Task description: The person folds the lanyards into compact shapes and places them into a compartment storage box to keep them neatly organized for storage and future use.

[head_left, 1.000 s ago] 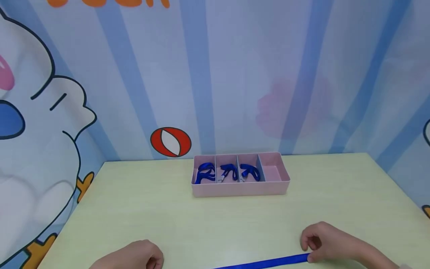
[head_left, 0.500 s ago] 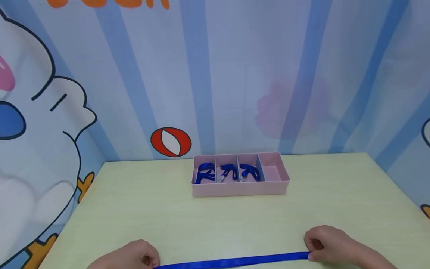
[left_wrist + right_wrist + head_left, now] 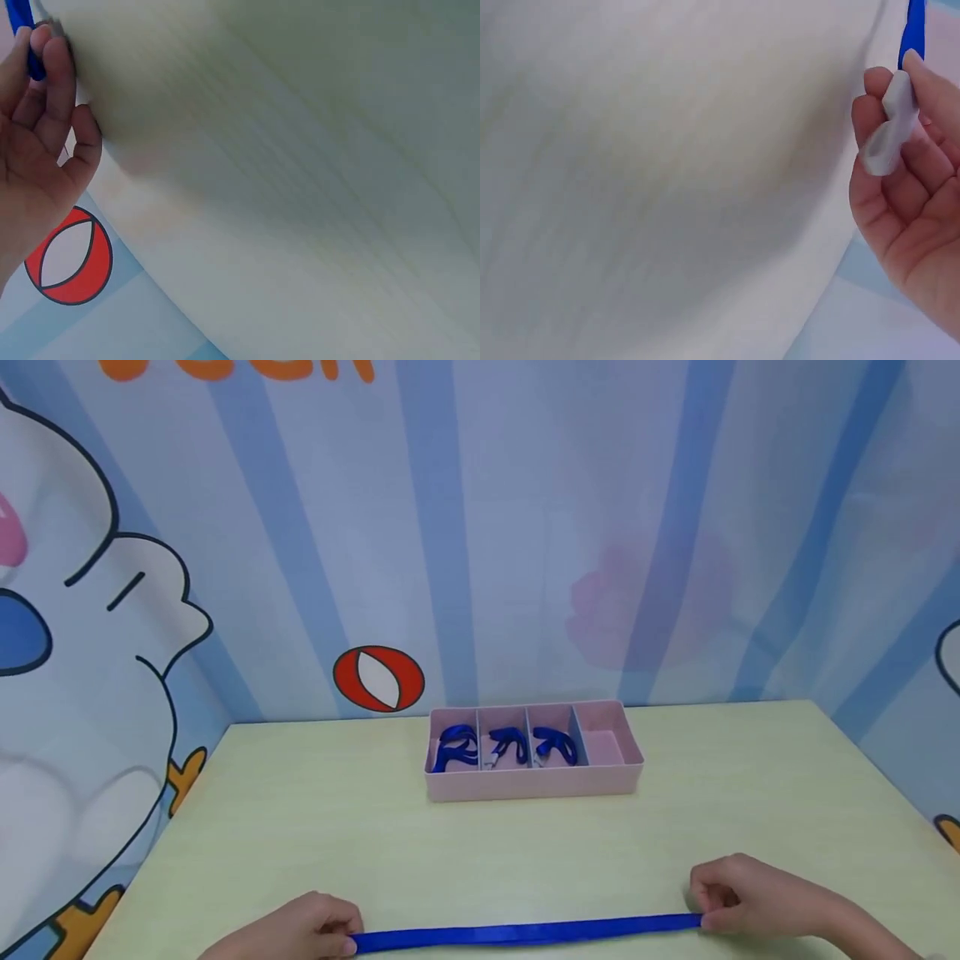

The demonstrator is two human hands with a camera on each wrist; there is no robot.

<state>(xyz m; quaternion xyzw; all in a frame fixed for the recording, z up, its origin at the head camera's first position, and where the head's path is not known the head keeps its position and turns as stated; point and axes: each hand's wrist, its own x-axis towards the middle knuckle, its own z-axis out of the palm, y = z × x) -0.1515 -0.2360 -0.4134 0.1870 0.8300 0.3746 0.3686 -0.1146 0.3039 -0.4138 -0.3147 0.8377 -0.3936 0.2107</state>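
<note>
A blue lanyard (image 3: pixel 525 933) stretches nearly straight from hand to hand along the front of the table. My left hand (image 3: pixel 288 929) pinches its left end between thumb and fingers; the left wrist view shows the blue strap (image 3: pixel 35 64) poking out under the fingertips. At the other end my right hand (image 3: pixel 768 897) pinches the strap where it meets a white plastic clip (image 3: pixel 892 127). That clip lies against the curled fingers in the right wrist view and is hidden behind the hand in the head view.
A pink box (image 3: pixel 532 787) with dividers stands at the back of the table (image 3: pixel 337 827). Coiled blue lanyards (image 3: pixel 457 747) lie in its three left compartments; the rightmost compartment (image 3: pixel 607 747) shows bare pink. Behind rises a striped cartoon backdrop (image 3: pixel 517 527).
The lanyard has come up into the head view and now spans straight between both hands. My right hand has shifted slightly right; my left hand's thumb now shows on the strap.
</note>
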